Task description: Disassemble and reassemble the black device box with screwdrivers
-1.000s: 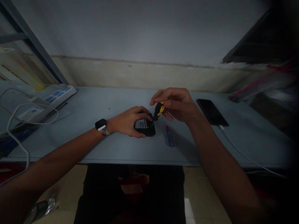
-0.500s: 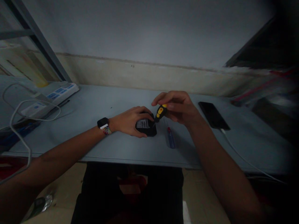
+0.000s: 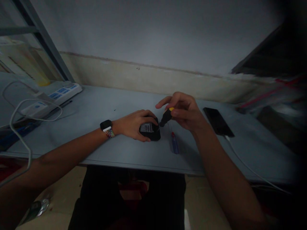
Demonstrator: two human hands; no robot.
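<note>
On the table lies a small black device (image 3: 156,135) with a printed label on its upper face; its exact kind I cannot make out. My left hand (image 3: 135,124) grips it from the left, fingers over the far side and thumb along the near side. Between the fingertips of my right hand (image 3: 184,110) is a black and yellow screwdriver (image 3: 165,117), tilted, its tip down at the device's right part. Just right of the device rests a second screwdriver (image 3: 175,143) with a clear bluish handle and a red collar.
A black phone (image 3: 218,122) with a white cable (image 3: 242,156) lies at the right. To the left are a white power strip (image 3: 64,91) and a looping white cord (image 3: 18,111). The wall (image 3: 153,78) bounds the table's back; plastic bags (image 3: 271,95) sit at far right.
The screwdriver has turned about its own axis in my right hand, its yellow patches now out of sight. My right index finger reaches out straighter. My left hand stays on the device.
</note>
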